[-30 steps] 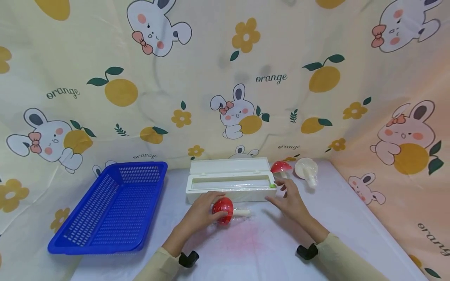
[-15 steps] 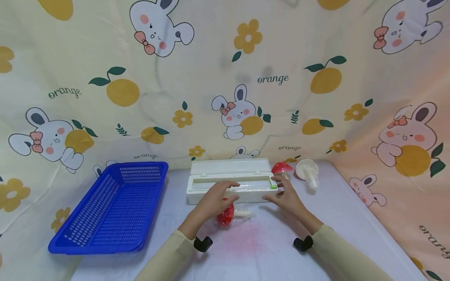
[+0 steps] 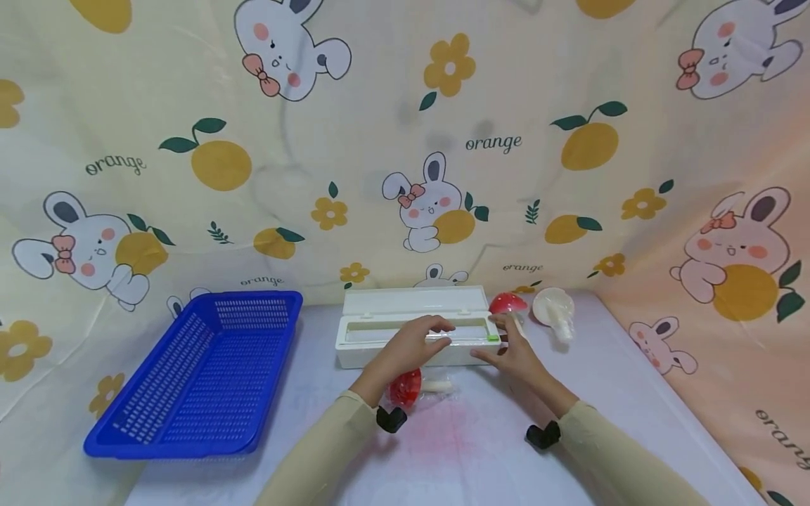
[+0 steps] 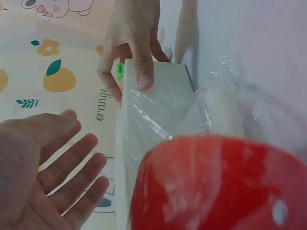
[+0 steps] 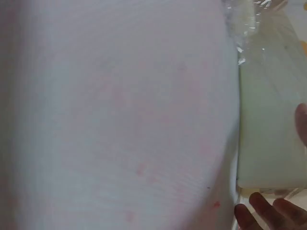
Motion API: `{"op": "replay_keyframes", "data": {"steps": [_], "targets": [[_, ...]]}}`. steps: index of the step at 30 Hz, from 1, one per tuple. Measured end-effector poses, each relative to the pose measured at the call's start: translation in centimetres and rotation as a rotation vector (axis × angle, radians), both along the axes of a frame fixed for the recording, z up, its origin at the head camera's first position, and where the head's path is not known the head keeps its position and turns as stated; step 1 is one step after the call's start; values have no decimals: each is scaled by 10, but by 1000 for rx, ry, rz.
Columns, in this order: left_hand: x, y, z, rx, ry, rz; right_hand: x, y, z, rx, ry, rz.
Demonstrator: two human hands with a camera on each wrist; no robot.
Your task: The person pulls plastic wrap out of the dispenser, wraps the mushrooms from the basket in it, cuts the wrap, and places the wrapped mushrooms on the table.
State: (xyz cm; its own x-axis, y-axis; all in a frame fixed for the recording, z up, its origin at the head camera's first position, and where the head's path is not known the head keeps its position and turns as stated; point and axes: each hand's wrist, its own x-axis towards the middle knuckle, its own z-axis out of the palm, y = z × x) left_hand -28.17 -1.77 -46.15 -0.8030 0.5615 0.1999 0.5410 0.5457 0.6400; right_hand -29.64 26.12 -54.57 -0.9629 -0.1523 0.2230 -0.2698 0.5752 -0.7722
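Note:
A white cling film dispenser [image 3: 361, 356] with its lid raised stands at the back of the table. My right hand [image 3: 520, 362] grips its right end, thumb on the front face [image 4: 165, 103] and fingers around the end. A green slider [image 3: 493, 338] sits by those fingers. My left hand [image 3: 405, 349], fingers loosely bent and holding nothing, hovers over the middle of the dispenser's front. Below it lies a toy mushroom with a red cap [image 3: 405, 388], wrapped in clear film; its cap fills the lower left wrist view, and the left forearm partly covers it in the head view.
A blue plastic basket [image 3: 253, 422] stands on the left. Behind the dispenser's right end are another red-capped mushroom [image 3: 508, 303] and an upturned one with its pale underside and stem [image 3: 560, 320] showing. A patterned cloth [image 3: 354, 140] hangs at the back.
My left hand has let go of the wrapped mushroom's cap and moved right and up, over the dispenser. My right hand has closed in on the dispenser's right end.

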Motion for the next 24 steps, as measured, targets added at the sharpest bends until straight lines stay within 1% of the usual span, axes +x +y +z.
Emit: {"op": "replay_keyframes", "data": {"steps": [3,6,10,13,19,24], "targets": [[-7,9,-2,52,-9,-27,-1,1,1,-7,3,17],[-15,20,-5,81,-35,-28,-2,2,1,-6,-6,21],[-25,35,-10,94,-87,1,-2,5,1,-11,-16,16],[-32,44,-15,114,-108,20,-2,5,1,-13,-25,17],[-41,55,-26,167,-115,55,-1,6,1,-12,-41,13],[-44,62,-30,179,-115,90,0,8,0,-22,-38,21]]}}
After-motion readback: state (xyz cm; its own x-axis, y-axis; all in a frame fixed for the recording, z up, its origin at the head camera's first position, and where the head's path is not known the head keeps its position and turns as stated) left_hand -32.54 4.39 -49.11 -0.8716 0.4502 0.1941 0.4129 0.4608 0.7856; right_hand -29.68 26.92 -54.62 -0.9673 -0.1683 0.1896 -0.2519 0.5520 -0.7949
